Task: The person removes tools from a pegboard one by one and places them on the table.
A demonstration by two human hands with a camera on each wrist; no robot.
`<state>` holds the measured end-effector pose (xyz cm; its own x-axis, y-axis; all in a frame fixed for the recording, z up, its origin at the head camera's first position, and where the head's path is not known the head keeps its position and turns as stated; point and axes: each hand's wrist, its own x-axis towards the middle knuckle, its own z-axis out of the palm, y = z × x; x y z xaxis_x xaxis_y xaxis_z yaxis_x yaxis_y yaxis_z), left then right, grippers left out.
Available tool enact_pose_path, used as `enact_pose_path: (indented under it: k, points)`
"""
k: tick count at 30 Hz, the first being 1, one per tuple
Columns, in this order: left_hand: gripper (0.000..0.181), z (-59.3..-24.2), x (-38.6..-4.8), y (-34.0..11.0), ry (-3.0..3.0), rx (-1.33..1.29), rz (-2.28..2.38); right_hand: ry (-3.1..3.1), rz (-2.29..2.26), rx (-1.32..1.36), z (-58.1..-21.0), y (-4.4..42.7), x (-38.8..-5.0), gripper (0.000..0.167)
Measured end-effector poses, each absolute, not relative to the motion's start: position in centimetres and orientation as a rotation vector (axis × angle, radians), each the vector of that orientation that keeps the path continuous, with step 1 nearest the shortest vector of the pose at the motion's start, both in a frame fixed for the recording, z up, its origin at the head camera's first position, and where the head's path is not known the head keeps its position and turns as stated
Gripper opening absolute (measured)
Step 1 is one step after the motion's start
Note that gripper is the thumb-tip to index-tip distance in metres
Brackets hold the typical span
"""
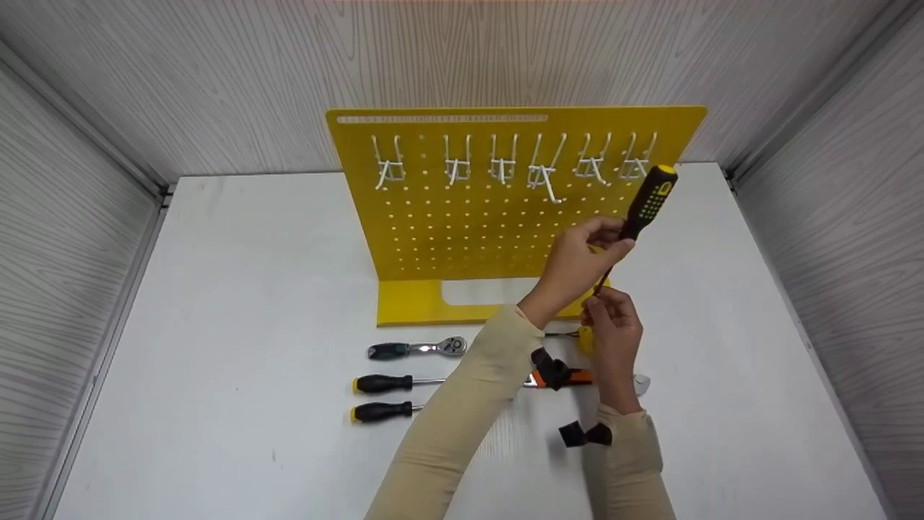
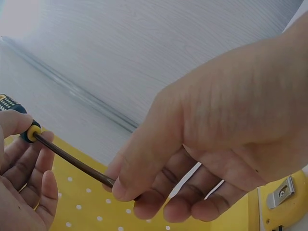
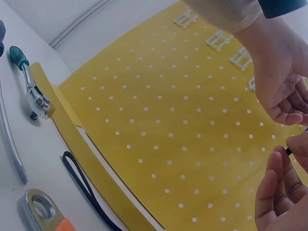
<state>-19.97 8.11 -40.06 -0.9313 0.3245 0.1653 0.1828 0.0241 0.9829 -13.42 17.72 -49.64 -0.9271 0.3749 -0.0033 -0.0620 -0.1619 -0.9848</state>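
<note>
A black-and-yellow screwdriver (image 1: 650,198) is held up at a tilt before the right side of a yellow pegboard (image 1: 462,217), its handle uppermost. My left hand (image 1: 577,256) grips it near the bottom of the handle. Lower down, my right hand (image 1: 617,325) pinches the shaft close to its tip. The left wrist view shows the dark shaft (image 2: 72,159) running between the two hands. In the right wrist view only a short black bit of it shows at the fingertips. White hooks (image 1: 503,160) line the upper part of the pegboard.
On the white table (image 1: 238,303) lie a ratchet wrench (image 1: 419,349), two screwdrivers (image 1: 382,383) and an orange-handled wrench (image 1: 642,384), partly covered by my arms. A yellow tape measure (image 2: 284,202) sits by the board's base, beside my right hand. Wood-grain panels (image 1: 86,253) surround the table.
</note>
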Motion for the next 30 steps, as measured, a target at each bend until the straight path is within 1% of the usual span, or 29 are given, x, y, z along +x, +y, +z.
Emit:
enact_pose_path:
  k: [7, 17, 24, 30]
  points:
    - [0.03, -39.6, -19.2, 7.6, 2.193, 0.639, 2.054, -1.782, 2.188, -0.321, -49.3, 18.1, -13.3, 0.019]
    - [0.028, -38.9, -18.3, 6.3, 2.242, 0.655, 1.974, -1.717, 2.233, -0.287, -49.0, 19.4, -12.8, 0.013]
    - [0.024, -39.1, -17.7, 5.1, 2.282, 0.689, 1.955, -1.692, 2.239, -0.281, -49.2, 20.4, -12.2, 0.01]
    - [0.027, -39.7, -17.2, 4.0, 2.339, 0.756, 1.949, -1.71, 2.238, -0.264, -49.2, 21.0, -12.0, 0.012]
